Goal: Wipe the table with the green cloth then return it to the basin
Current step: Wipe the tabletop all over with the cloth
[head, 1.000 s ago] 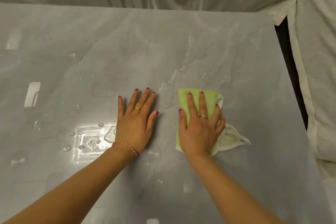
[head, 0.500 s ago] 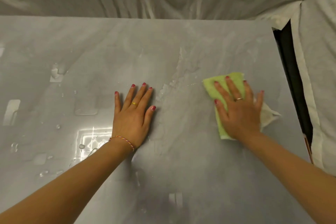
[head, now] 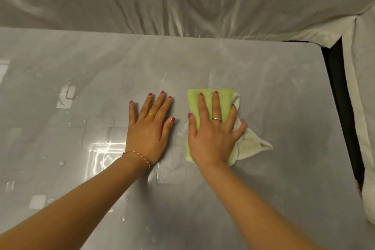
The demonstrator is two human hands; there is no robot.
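The green cloth [head: 225, 98], folded with a pale underside sticking out at its right, lies flat on the glossy grey table [head: 284, 107]. My right hand [head: 213, 134] presses down on it with fingers spread, covering most of it. My left hand [head: 150, 128] rests flat on the bare tabletop just left of the cloth, palm down, holding nothing. No basin is in view.
Water drops and wet streaks [head: 60, 163] lie on the left and middle of the table. White draped sheets [head: 182, 6] hang along the far edge and at the right side [head: 365, 107]. A dark gap [head: 341, 97] runs beside the table's right edge.
My right hand slid the cloth out to the right and then back left, close beside my left hand. The left hand stayed flat in place.
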